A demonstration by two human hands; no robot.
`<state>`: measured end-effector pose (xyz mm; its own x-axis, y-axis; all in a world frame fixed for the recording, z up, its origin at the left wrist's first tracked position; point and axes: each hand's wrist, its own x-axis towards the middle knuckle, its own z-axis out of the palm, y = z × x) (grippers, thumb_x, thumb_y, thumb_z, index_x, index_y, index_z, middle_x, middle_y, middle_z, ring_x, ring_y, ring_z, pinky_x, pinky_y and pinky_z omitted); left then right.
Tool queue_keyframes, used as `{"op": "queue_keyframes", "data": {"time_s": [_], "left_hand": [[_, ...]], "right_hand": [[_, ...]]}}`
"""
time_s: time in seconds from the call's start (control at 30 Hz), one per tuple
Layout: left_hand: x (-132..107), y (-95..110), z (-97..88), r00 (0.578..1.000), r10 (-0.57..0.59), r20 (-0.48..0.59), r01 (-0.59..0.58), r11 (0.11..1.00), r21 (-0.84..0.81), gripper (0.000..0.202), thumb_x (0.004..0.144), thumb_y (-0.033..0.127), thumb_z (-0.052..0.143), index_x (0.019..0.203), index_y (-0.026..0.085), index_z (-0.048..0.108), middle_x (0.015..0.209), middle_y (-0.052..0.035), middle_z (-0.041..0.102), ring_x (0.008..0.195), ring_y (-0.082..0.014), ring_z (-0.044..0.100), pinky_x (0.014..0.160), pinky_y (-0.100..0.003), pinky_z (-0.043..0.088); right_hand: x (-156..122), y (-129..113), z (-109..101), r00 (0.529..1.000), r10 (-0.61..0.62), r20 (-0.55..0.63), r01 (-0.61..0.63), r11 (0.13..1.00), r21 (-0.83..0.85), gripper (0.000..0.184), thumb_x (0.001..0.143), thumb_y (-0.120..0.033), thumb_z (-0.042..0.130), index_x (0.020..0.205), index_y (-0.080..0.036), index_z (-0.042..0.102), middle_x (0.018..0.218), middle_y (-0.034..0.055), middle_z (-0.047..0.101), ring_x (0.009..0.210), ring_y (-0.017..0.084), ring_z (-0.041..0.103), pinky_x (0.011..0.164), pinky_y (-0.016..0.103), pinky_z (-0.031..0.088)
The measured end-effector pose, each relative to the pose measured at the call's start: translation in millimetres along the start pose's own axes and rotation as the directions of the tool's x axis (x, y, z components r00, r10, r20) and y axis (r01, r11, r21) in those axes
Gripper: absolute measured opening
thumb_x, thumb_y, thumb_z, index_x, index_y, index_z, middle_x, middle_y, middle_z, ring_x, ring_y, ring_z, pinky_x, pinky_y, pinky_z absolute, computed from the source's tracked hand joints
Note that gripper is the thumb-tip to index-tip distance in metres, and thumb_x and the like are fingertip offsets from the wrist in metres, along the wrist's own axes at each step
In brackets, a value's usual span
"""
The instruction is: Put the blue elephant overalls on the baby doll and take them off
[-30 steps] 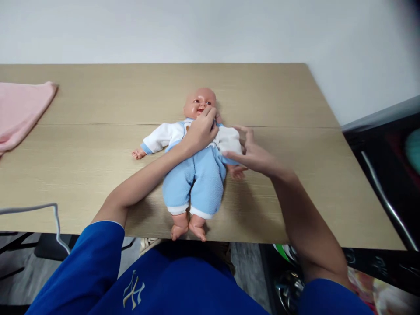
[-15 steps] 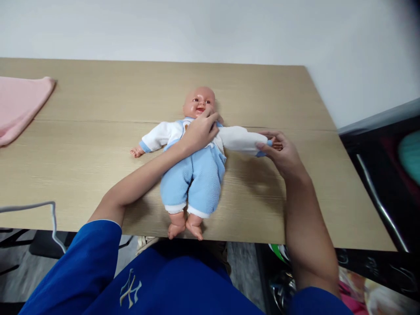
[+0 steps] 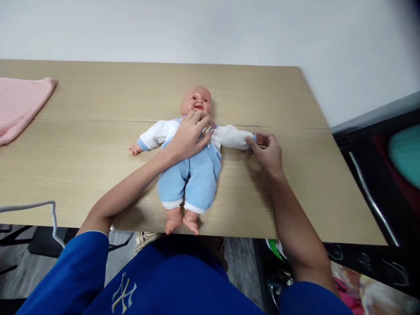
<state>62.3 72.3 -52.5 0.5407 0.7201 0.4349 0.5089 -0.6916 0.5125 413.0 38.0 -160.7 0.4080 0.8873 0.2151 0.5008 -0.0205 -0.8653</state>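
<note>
Here's the doll (image 3: 201,183) face-up on the table (image 3: 315,192), your left hand (image 3: 188,136) spread across its chest, thumb apart, apparently steadying it, while your right hand (image 3: 269,154) pinches the sleeve cuff (image 3: 254,138), probably to hold that arm straight.

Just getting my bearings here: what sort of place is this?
Probably an ordinary indoor room, perhaps a workroom or office; the view can't settle which. A wood-look table stands by a plain pale wall, and gray floor shows below.
</note>
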Motion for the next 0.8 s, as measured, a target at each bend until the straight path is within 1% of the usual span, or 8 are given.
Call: {"op": "queue_keyframes", "data": {"time_s": [0.1, 0.17, 0.23, 0.3, 0.37, 0.5, 0.67, 0.8], "left_hand": [[-22, 1, -8.1, 0.996, -0.054, -0.064, 0.055, 0.998, 0.008, 0.030, 0.122, 0.043, 0.054, 0.134, 0.024, 0.074, 0.146, -0.0181, 0.075, 0.142, -0.0381, 0.065, 0.128, -0.058, 0.048], [-37, -2, -12.8, 0.981, -0.108, -0.160, 0.111, 0.994, 0.009, 0.029, 0.123, 0.044, 0.052, 0.131, 0.025, 0.072, 0.141, -0.0174, 0.076, 0.139, -0.0367, 0.067, 0.126, -0.057, 0.049], [-54, -8, -16.5, 0.947, -0.172, -0.271, 0.178, 0.984, -0.006, 0.028, 0.124, 0.044, 0.049, 0.129, 0.026, 0.069, 0.137, -0.0168, 0.077, 0.134, -0.0358, 0.068, 0.124, -0.056, 0.050], [-73, -14, -18.3, 0.903, -0.244, -0.353, 0.248, 0.968, -0.036, 0.026, 0.124, 0.045, 0.047, 0.127, 0.027, 0.066, 0.133, -0.0163, 0.077, 0.128, -0.0354, 0.068, 0.119, -0.056, 0.052], [-93, -21, -18.1, 0.867, -0.320, -0.382, 0.313, 0.946, -0.082, 0.026, 0.123, 0.047, 0.046, 0.125, 0.028, 0.063, 0.129, -0.0156, 0.077, 0.121, -0.0345, 0.068, 0.115, -0.055, 0.055], [-123, -33, -15.7, 0.858, -0.410, -0.309, 0.383, 0.912, -0.147, 0.031, 0.122, 0.055, 0.046, 0.125, 0.027, 0.061, 0.128, -0.0146, 0.077, 0.120, -0.0330, 0.069, 0.114, -0.054, 0.057], [-135, -47, -14.7, 0.873, -0.453, -0.182, 0.430, 0.890, -0.152, 0.040, 0.119, 0.067, 0.051, 0.123, 0.028, 0.061, 0.126, -0.0137, 0.078, 0.119, -0.0344, 0.068, 0.118, -0.057, 0.056], [-132, -58, -13.1, 0.864, -0.492, -0.110, 0.453, 0.853, -0.259, 0.043, 0.117, 0.069, 0.051, 0.122, 0.026, 0.060, 0.126, -0.0123, 0.076, 0.118, -0.0322, 0.067, 0.116, -0.054, 0.056]], "right_hand": [[-4, -10, -4, 0.989, -0.144, -0.029, 0.138, 0.980, -0.143, 0.067, 0.091, -0.082, 0.085, 0.129, -0.027, 0.076, 0.131, 0.0162, 0.086, 0.122, 0.040, 0.081, 0.124, 0.074, 0.061], [-10, -24, -6, 0.957, -0.283, -0.069, 0.260, 0.937, -0.235, 0.066, 0.096, -0.075, 0.083, 0.137, -0.025, 0.074, 0.141, 0.0199, 0.081, 0.138, 0.045, 0.075, 0.134, 0.080, 0.049], [-21, -44, -6, 0.919, -0.388, -0.069, 0.359, 0.896, -0.262, 0.058, 0.099, -0.068, 0.081, 0.138, -0.024, 0.075, 0.146, 0.0205, 0.078, 0.145, 0.047, 0.070, 0.136, 0.079, 0.046], [-36, -64, -1, 0.906, -0.422, 0.030, 0.421, 0.892, -0.162, 0.044, 0.103, -0.064, 0.078, 0.129, -0.028, 0.078, 0.136, 0.0167, 0.079, 0.133, 0.043, 0.074, 0.129, 0.072, 0.055], [-51, -81, 8, 0.885, -0.418, 0.206, 0.426, 0.905, 0.003, 0.034, 0.104, -0.063, 0.080, 0.117, -0.032, 0.081, 0.121, 0.0125, 0.082, 0.116, 0.039, 0.077, 0.120, 0.065, 0.062], [-70, -89, 32, 0.824, -0.361, 0.437, 0.299, 0.932, 0.206, 0.039, 0.096, -0.068, 0.091, 0.107, -0.033, 0.080, 0.110, 0.0077, 0.080, 0.106, 0.034, 0.074, 0.110, 0.057, 0.065], [-67, -76, 49, 0.833, -0.150, 0.532, -0.083, 0.917, 0.390, 0.065, 0.088, -0.094, 0.085, 0.093, -0.033, 0.064, 0.089, 0.0006, 0.063, 0.088, 0.027, 0.064, 0.092, 0.047, 0.064], [-63, -73, 58, 0.848, -0.028, 0.529, -0.275, 0.830, 0.485, 0.075, 0.077, -0.096, 0.090, 0.096, -0.034, 0.053, 0.087, -0.0014, 0.057, 0.083, 0.027, 0.061, 0.082, 0.045, 0.064]]}}
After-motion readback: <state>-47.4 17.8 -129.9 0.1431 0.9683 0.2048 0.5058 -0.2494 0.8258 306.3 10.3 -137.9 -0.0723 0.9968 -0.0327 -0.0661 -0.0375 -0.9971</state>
